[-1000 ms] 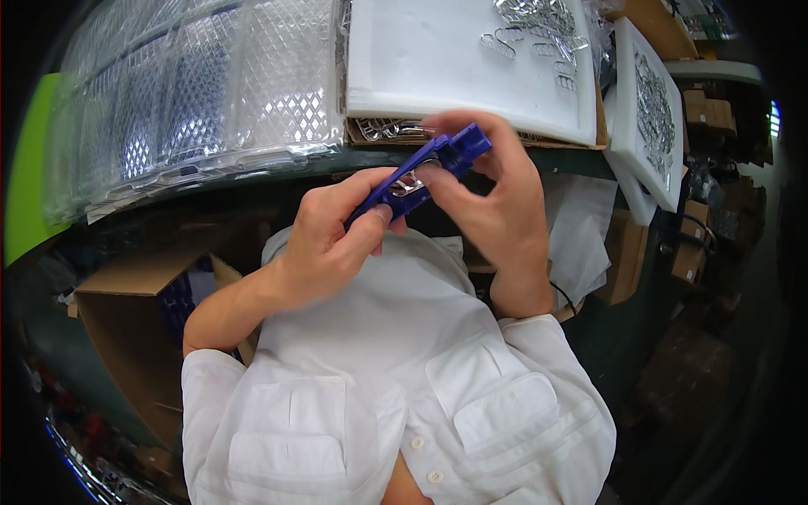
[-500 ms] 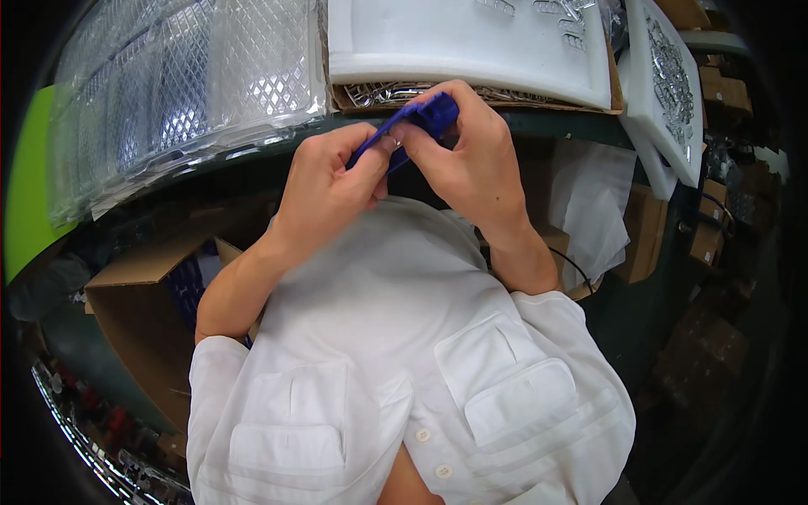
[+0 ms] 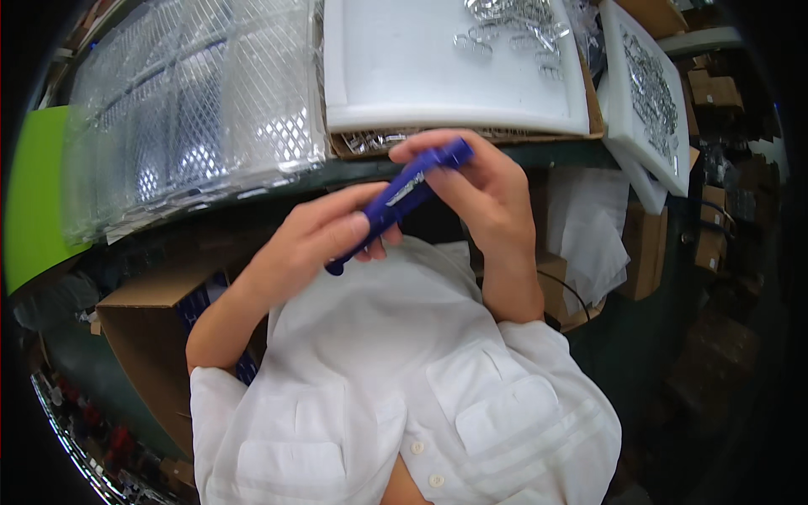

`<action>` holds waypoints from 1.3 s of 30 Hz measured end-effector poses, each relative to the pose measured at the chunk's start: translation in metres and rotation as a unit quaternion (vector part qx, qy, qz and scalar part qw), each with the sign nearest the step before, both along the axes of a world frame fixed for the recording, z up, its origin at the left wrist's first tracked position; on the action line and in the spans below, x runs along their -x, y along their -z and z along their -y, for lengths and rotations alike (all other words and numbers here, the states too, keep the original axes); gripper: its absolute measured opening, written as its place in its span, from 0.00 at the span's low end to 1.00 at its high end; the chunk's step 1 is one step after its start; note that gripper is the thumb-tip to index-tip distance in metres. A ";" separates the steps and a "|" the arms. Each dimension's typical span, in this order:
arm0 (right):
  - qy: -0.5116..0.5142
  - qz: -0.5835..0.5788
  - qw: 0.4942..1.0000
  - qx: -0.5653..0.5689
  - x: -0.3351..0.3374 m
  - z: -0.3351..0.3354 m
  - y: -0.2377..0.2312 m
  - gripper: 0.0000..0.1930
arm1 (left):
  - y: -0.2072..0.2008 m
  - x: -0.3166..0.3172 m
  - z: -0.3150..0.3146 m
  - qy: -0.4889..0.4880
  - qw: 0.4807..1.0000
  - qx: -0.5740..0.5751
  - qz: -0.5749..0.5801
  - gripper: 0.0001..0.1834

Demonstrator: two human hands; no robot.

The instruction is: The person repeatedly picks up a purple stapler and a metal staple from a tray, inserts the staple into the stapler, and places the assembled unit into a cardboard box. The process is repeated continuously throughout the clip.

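A long, dark blue plastic part with white printing on its side is held slantwise in front of my body, its right end higher. My left hand is closed around its lower half, thumb on top. Around the upper end, my right hand is closed too, with the thumb against the near side. Past my hands lies a white foam tray with small shiny wire pieces near its far right part.
Clear plastic trays are stacked at left, beside a bright green panel. Another white foam sheet bearing metal pieces leans at right. Below the table edge are an open cardboard box holding blue things and translucent plastic bags.
The blue part has been turned so its printed side now faces me, and it is held lower. My hands have come a little nearer and farther apart along it. The view has shifted slightly.
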State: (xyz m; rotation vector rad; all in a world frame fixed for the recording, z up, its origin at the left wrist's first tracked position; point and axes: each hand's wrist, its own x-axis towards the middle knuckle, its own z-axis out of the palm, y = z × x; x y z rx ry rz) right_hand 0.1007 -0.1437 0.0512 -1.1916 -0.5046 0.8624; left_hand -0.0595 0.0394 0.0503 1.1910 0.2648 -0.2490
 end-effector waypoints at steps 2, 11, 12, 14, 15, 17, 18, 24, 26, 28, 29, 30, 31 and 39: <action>-0.006 0.083 0.992 -0.093 -0.006 0.005 0.008 0.15 | -0.011 0.009 0.005 -0.028 0.985 -0.154 0.070 0.30; 0.000 0.180 0.969 -0.167 -0.021 0.006 0.021 0.19 | -0.032 0.002 0.004 -0.089 0.813 -0.497 0.289 0.37; -0.003 0.182 0.970 -0.162 -0.024 0.006 0.022 0.20 | -0.031 0.001 0.004 -0.089 0.807 -0.505 0.292 0.36; 0.000 0.192 0.970 -0.152 -0.027 0.004 0.022 0.20 | -0.032 0.002 0.001 -0.068 0.811 -0.509 0.279 0.37; 0.001 0.197 0.969 -0.147 -0.028 0.003 0.022 0.20 | -0.032 0.001 0.000 -0.058 0.813 -0.511 0.272 0.38; 0.005 0.202 0.970 -0.134 -0.031 0.002 0.022 0.20 | -0.032 -0.002 0.000 -0.060 0.815 -0.507 0.274 0.37; 0.006 0.204 0.971 -0.127 -0.032 0.002 0.023 0.20 | -0.032 -0.004 0.000 -0.062 0.816 -0.504 0.276 0.37; 0.038 0.244 0.966 -0.073 -0.043 0.000 0.023 0.20 | -0.037 -0.019 -0.008 -0.043 0.812 -0.507 0.287 0.35; 0.085 0.282 0.955 -0.024 -0.049 0.002 0.021 0.19 | -0.053 -0.030 -0.019 -0.022 0.780 -0.549 0.298 0.32; 0.137 0.330 0.934 0.025 -0.057 0.006 0.020 0.17 | -0.076 -0.047 -0.035 -0.024 0.760 -0.574 0.303 0.28; 0.165 0.360 0.917 0.051 -0.061 0.011 0.018 0.17 | -0.085 -0.061 -0.049 -0.023 0.737 -0.605 0.302 0.27; 0.194 0.387 0.898 0.079 -0.064 0.015 0.016 0.16 | -0.090 -0.082 -0.067 -0.021 0.713 -0.633 0.300 0.26; 0.229 0.396 0.885 0.083 -0.067 0.017 0.014 0.14 | -0.092 -0.109 -0.085 -0.042 0.713 -0.642 0.279 0.23; 0.278 0.489 0.801 0.203 -0.099 -0.003 0.015 0.12 | -0.051 -0.320 -0.393 -0.267 0.559 -0.767 0.166 0.29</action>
